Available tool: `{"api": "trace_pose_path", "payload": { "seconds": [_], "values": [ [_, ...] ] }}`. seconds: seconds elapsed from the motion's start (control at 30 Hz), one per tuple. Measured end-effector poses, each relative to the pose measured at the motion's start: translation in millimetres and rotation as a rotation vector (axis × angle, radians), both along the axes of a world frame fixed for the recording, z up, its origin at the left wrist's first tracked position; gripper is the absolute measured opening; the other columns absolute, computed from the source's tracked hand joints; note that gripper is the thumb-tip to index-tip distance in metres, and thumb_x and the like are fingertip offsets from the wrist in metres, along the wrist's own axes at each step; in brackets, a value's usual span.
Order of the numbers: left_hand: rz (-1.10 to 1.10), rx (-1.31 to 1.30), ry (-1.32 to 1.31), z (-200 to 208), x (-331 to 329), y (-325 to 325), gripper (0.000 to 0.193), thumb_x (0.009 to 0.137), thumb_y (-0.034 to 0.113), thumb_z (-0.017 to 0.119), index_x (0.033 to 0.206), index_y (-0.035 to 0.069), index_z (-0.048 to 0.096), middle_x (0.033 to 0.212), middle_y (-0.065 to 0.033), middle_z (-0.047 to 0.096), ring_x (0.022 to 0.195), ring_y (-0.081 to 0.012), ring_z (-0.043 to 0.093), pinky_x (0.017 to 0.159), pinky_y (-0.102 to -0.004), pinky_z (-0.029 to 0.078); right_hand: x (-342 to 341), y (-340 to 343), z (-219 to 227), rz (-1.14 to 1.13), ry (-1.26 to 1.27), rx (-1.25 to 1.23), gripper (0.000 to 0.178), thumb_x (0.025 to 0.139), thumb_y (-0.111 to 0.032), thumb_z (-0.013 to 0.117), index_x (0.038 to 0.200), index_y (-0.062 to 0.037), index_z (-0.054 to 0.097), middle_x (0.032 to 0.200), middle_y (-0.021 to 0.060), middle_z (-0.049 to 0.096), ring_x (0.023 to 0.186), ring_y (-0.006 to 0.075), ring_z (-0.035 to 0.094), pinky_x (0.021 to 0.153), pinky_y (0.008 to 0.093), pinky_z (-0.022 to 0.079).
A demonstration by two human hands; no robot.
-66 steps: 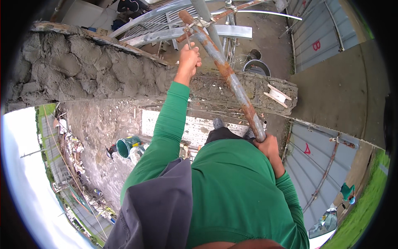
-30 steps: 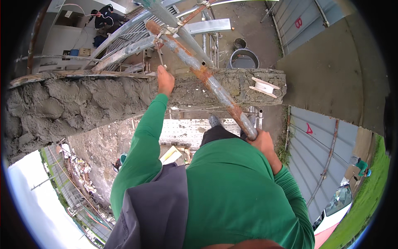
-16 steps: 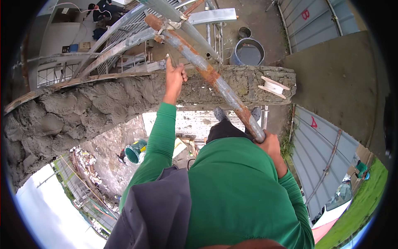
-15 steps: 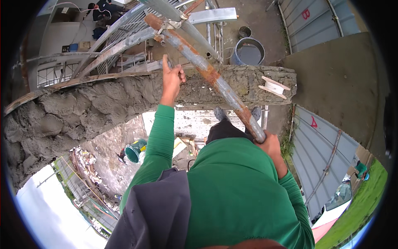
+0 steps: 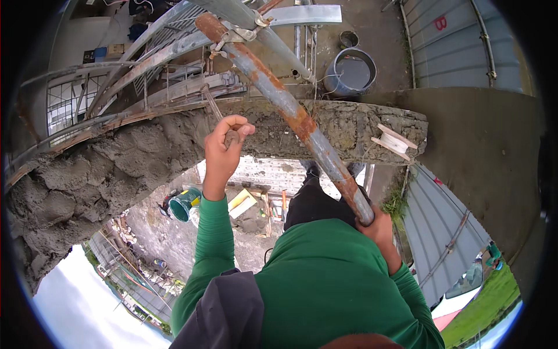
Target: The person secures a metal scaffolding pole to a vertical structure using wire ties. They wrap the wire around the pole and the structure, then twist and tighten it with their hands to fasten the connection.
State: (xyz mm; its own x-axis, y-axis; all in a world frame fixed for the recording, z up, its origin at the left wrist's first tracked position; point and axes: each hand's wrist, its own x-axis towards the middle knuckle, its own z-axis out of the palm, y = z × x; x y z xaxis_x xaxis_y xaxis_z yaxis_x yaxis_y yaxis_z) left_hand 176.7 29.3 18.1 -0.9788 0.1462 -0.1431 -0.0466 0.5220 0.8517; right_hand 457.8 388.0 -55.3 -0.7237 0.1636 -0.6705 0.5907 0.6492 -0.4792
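Observation:
My right hand is closed round the near end of a rusty steel pipe. The pipe slants up and left to a scaffold clamp, crossing above a mortar-covered wall top. My left hand is over the near edge of the wall, left of the pipe, with its fingers curled. A slim brown rod with a knobbed far end runs into this hand; its kind I cannot make out. On the wall's right end lies a wooden winder with white string.
Beyond the wall are scaffold tubes and a large bucket of greyish liquid. Lumpy wet mortar covers the wall's left part. Below on the near side stands a green bucket. Metal sheet fencing lines the right.
My left hand has drawn nearer and slightly left, its pointing finger now curled, with the brown rod showing in it. My right hand keeps its hold on the pipe. The view has shifted slightly.

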Motion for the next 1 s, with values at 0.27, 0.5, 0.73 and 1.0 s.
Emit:
{"api": "trace_pose_path", "payload": {
  "seconds": [0.27,0.5,0.73,1.0],
  "values": [
    [-0.121,-0.206,0.225,4,20,7,0.034,0.109,0.022,0.064,0.134,0.001,0.068,0.091,-0.0117,0.079,0.078,-0.0150,0.074,0.077,-0.0309,0.057,-2,-3,6,-0.032,-0.002,0.026,0.044,0.070,-0.031,0.086,0.103,-0.0043,0.073,0.088,0.0266,0.075,0.086,0.0462,0.074,0.081,0.0537,0.060],
    [-0.036,-0.280,0.427,0,25,-2,0.024,0.102,0.018,0.073,0.118,0.000,0.075,0.089,-0.0163,0.075,0.074,-0.0191,0.073,0.070,-0.0304,0.055,-3,-2,5,-0.024,-0.044,0.022,0.048,0.066,-0.028,0.085,0.107,-0.0047,0.074,0.091,0.0262,0.075,0.088,0.0460,0.074,0.083,0.0526,0.060],
    [0.553,0.295,0.324,0,-11,2,0.033,0.105,0.025,0.071,0.083,0.000,0.068,0.076,-0.0024,0.064,0.066,-0.0088,0.053,0.062,-0.0231,0.038,-2,-1,2,-0.015,-0.045,0.018,0.049,0.065,-0.028,0.086,0.107,-0.0046,0.074,0.092,0.0258,0.075,0.089,0.0454,0.074,0.083,0.0522,0.060],
    [0.549,0.742,0.559,45,-162,-7,0.053,0.112,0.043,0.057,0.073,0.013,0.038,0.061,0.0018,0.037,0.052,-0.0128,0.041,0.051,-0.0329,0.040,-3,-1,2,-0.024,-0.006,-0.032,0.047,0.067,-0.027,0.084,0.107,-0.0017,0.075,0.091,0.0280,0.075,0.090,0.0444,0.076,0.083,0.0509,0.061]
  ]
}}
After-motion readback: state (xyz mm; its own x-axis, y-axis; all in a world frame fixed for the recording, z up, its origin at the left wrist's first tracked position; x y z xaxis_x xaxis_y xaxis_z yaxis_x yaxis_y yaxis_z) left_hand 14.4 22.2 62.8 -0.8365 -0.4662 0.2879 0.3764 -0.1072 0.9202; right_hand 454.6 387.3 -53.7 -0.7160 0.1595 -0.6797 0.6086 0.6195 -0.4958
